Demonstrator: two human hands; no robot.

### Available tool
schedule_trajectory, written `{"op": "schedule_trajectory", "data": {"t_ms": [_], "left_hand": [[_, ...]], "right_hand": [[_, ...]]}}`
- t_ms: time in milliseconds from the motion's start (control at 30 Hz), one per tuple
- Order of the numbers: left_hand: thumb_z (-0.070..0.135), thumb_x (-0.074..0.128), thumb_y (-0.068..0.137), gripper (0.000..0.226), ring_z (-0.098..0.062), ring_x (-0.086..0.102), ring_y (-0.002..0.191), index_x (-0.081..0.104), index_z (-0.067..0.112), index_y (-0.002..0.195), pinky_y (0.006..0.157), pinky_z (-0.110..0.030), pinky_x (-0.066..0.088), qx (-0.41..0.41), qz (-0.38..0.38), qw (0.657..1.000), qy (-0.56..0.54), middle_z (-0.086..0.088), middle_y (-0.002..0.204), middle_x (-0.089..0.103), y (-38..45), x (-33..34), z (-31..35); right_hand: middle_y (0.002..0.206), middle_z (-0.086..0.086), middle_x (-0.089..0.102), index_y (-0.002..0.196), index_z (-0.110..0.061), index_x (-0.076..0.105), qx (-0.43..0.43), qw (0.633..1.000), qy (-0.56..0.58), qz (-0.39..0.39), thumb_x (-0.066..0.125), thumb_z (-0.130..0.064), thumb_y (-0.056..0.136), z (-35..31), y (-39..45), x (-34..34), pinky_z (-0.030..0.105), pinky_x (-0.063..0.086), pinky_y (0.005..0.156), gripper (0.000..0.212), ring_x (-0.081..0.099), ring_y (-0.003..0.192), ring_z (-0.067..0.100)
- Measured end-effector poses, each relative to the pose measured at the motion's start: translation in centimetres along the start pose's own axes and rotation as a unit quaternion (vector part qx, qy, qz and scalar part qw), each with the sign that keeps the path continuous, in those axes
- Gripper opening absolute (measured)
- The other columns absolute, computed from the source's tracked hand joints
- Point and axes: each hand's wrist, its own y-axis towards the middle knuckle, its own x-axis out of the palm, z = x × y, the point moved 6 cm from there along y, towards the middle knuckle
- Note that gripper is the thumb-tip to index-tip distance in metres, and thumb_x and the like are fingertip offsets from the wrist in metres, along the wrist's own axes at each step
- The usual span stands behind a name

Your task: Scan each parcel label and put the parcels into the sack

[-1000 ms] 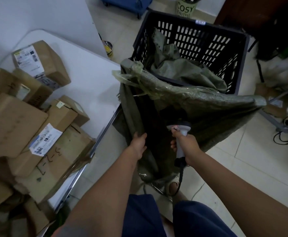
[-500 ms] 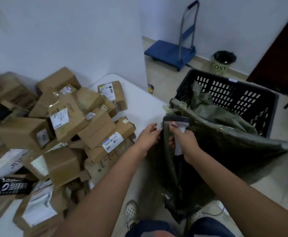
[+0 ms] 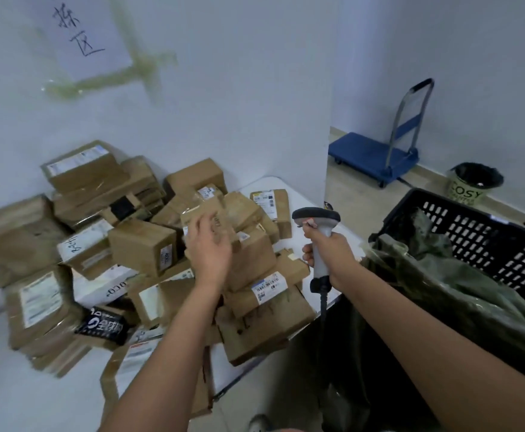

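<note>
A heap of brown cardboard parcels (image 3: 142, 247) with white labels covers the white table (image 3: 298, 188) on the left. My left hand (image 3: 209, 247) hovers over the middle of the heap, fingers spread and blurred, holding nothing. My right hand (image 3: 329, 251) grips the handle of a grey barcode scanner (image 3: 316, 217), held upright beside the heap, with its cable hanging down. The dark green sack (image 3: 435, 294) hangs open at the lower right, draped over a black basket.
The black plastic basket (image 3: 485, 232) stands on the floor to the right of the table. A blue platform trolley (image 3: 376, 157) and a small bin (image 3: 473, 185) stand by the far wall. A paper sign is taped on the wall above the parcels.
My view swung up and left from the sack to the parcel heap. My left hand left the sack's rim and moved over the parcels. My right hand rose with the scanner.
</note>
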Motion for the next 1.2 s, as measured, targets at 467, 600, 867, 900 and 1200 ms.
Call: {"op": "schedule_trajectory", "data": {"t_ms": [467,600,867,900,1200], "left_hand": [[0.025,0.076,0.086,0.062,-0.023,0.061,0.104,0.048,0.011,0.139,0.066,-0.03,0.055,-0.4,-0.138,0.859,-0.29,-0.009,0.124,0.062,0.2,-0.8,-9.2],[0.014,0.07,0.09,0.019,-0.017,0.062,0.099,0.066,0.011,0.108,0.095,-0.034,0.052,-0.366,-0.136,0.857,-0.337,-0.004,0.103,0.069,0.0,-1.6,-8.3],[0.008,0.066,0.092,0.024,-0.016,0.071,0.091,0.065,0.016,0.115,0.079,-0.032,0.057,-0.244,-0.127,0.884,-0.379,-0.004,0.104,0.074,2.2,-4.5,-4.3],[0.008,0.066,0.092,0.025,-0.016,0.071,0.092,0.064,0.017,0.115,0.08,-0.032,0.057,-0.227,-0.131,0.889,-0.375,-0.004,0.106,0.073,2.6,-4.7,-3.7],[0.013,0.072,0.089,0.026,-0.009,0.072,0.076,0.07,0.019,0.114,0.061,-0.021,0.056,-0.115,-0.17,0.919,-0.338,-0.005,0.102,0.074,4.4,-3.1,1.3]], "right_hand": [[0.065,0.012,0.06,0.099,0.001,0.062,-0.003,0.996,-0.038,-0.076,0.068,-0.028,0.092,-0.3,0.3,5.7,0.025,0.046,0.048,0.031,0.054,0.046,0.015],[0.065,0.012,0.061,0.09,-0.001,0.063,-0.008,0.995,-0.057,-0.083,0.068,-0.028,0.092,-0.5,0.1,5.3,0.024,0.046,0.048,0.028,0.054,0.046,0.014],[0.06,0.008,0.061,0.093,-0.002,0.064,-0.055,0.989,-0.088,-0.104,0.069,-0.033,0.09,-3.3,-0.8,4.0,0.027,0.047,0.052,0.032,0.057,0.05,0.017],[0.06,0.008,0.061,0.093,-0.002,0.064,-0.064,0.988,-0.091,-0.108,0.069,-0.033,0.09,-4.0,-1.1,3.8,0.027,0.047,0.051,0.032,0.058,0.051,0.018],[0.065,0.01,0.059,0.094,-0.004,0.06,-0.093,0.981,-0.109,-0.133,0.064,-0.027,0.094,-9.1,-3.7,2.8,0.02,0.046,0.043,0.023,0.056,0.048,0.015]]}}
